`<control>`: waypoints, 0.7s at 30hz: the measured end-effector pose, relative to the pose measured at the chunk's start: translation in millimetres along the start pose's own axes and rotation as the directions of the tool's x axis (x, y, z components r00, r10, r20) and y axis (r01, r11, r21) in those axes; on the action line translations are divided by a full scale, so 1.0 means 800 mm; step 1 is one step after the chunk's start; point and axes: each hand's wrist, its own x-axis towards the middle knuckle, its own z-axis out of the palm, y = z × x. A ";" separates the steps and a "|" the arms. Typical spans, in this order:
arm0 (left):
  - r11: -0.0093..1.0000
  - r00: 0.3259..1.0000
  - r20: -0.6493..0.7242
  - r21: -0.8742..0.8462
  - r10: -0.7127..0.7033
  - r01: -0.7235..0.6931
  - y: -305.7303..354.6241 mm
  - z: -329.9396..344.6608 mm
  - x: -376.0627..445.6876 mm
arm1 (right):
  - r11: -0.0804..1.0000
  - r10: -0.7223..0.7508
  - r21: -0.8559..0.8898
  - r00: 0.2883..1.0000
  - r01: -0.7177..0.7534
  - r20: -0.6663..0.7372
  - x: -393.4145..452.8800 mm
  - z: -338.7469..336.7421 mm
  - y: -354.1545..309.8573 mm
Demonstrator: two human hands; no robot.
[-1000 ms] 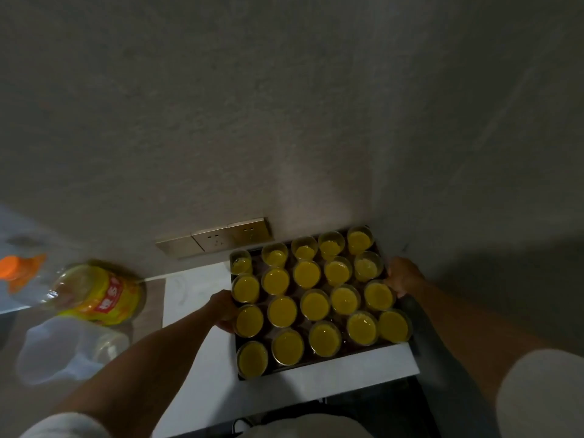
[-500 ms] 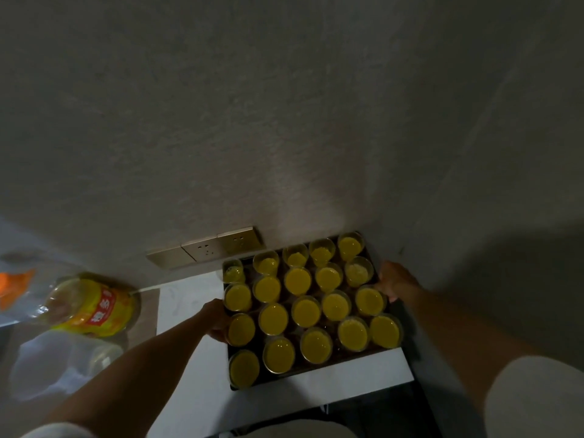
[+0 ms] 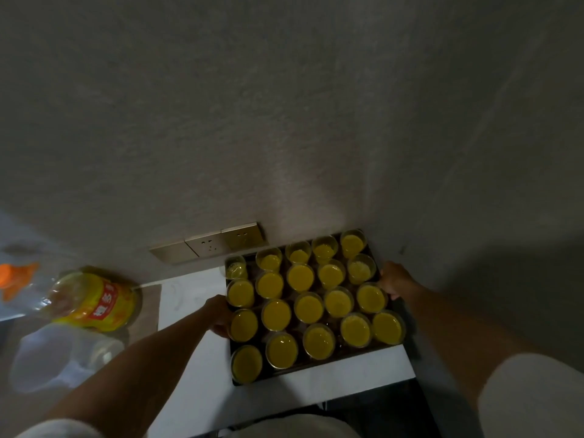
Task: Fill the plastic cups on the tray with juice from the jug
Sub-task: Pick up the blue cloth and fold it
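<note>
Both hands, left hand [image 3: 219, 314] and right hand [image 3: 393, 281], grip the tray [image 3: 316, 369] of full plastic cups [image 3: 308, 308] on the white worktop [image 3: 196, 390], fingers curled at its sides, so I'd keep it level and move slowly.

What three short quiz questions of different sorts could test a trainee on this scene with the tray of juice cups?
1. True or false: the left hand and right hand hold opposite sides of the dark rectangular metal tray.
2. The clear plastic cups hold liquid of which colour? A) red B) yellow C) green
3. Fill in: the yellow-labelled plastic bottle lies to the ___ of the tray.

Key: 1 true; 2 B; 3 left.
</note>
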 end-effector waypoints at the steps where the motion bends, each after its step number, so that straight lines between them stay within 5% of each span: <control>1: 1.000 1.000 0.002 -0.002 0.000 0.000 0.001 0.000 -0.001 | 1.000 -0.008 0.008 1.000 0.008 0.005 0.001 0.001 -0.001; 11: 0.998 0.999 0.024 0.050 0.025 -0.026 0.005 0.000 -0.004 | 0.990 0.006 0.142 1.000 -0.010 0.030 0.005 -0.002 0.006; 16: 0.996 0.983 0.180 -0.067 -0.048 0.061 -0.003 -0.016 0.012 | 0.966 0.052 0.251 0.996 -0.068 0.072 -0.001 -0.006 0.006; 21: 0.999 0.994 0.106 -0.026 -0.035 0.038 0.004 -0.024 -0.012 | 0.974 0.067 0.215 0.998 -0.068 0.012 -0.020 -0.014 -0.002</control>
